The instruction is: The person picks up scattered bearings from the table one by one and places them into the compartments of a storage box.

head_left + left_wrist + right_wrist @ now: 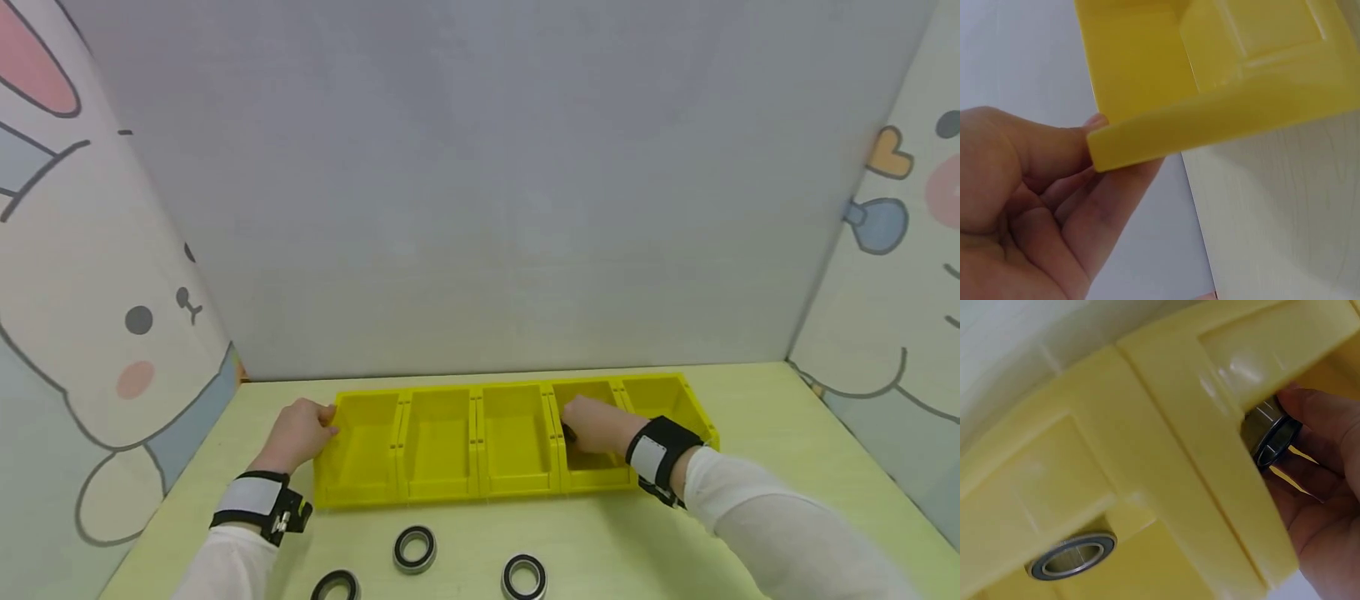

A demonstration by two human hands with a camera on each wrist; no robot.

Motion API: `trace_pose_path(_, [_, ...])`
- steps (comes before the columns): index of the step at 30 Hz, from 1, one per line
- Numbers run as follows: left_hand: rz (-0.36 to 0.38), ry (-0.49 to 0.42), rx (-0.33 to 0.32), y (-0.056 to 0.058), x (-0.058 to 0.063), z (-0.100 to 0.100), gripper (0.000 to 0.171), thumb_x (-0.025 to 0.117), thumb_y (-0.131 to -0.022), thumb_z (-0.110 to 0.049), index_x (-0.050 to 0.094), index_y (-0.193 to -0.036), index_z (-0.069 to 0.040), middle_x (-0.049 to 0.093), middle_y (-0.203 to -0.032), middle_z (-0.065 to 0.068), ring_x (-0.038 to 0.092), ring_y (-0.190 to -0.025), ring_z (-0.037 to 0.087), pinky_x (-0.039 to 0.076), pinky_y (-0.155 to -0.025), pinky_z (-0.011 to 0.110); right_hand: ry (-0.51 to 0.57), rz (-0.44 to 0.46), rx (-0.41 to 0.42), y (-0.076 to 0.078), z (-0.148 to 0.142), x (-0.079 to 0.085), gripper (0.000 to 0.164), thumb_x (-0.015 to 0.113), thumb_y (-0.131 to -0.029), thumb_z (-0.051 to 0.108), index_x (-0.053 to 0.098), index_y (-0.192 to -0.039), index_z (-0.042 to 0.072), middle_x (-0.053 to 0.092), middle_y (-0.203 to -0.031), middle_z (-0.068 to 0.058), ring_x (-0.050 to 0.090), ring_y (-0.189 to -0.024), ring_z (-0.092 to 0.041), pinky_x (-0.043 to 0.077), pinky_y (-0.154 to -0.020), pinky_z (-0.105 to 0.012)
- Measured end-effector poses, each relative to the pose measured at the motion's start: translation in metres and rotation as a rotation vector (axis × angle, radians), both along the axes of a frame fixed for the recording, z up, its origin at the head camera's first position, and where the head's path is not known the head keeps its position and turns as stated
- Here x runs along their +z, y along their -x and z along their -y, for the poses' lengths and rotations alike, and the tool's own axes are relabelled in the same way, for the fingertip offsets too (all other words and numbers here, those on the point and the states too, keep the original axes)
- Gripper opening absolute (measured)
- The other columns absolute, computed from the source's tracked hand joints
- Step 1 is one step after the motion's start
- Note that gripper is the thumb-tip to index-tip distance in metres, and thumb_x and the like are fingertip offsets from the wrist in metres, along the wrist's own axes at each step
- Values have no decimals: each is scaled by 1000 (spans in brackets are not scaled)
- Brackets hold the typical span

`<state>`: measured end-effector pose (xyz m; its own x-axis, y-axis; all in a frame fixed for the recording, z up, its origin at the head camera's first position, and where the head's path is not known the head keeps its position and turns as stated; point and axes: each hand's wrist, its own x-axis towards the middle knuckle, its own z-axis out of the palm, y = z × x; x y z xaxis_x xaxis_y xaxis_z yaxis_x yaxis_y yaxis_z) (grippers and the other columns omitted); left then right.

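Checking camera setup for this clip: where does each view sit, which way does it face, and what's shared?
Head: worn on the head, facing forward and down at yellow bins and rings on a table; left hand, right hand and sleeves show.
Left wrist: on that wrist, facing the left hand, which grips the leftmost bin.
Right wrist: on that wrist, facing the right hand, which holds another ring in a bin.
Shared: head and right wrist both show the right hand inside that bin.

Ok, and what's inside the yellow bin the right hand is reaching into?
A dark-rimmed bearing, held by the right hand and partly hidden by the edge of the yellow bin in the right wrist view. Anything beneath the hand is covered.
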<state>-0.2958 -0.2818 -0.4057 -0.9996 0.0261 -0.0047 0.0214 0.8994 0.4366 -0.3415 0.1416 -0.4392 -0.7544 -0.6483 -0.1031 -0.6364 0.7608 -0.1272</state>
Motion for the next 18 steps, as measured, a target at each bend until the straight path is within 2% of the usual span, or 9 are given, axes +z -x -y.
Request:
trace_pose_path(8, [44,-29,32,-1,1,0,40,62,-88,-3,53,-125,12,55,-125,29,57,-93,30,51,-76,37,-22,14,-52,1,4,-9,14,72,-82,6,58,-76,8,52,-66,2,44,-60,-12,42,-58,-25])
trace_pose_path(18, [42,-31,40,-1,0,0,40,61,-89,-3,52,-125,12,55,-126,29,57,-99,33,52,-79,39,49,43,-57,-2,2,-6,10,73,-80,6,63,-77,7,58,-69,1,46,-62,-12,44,-60,-26])
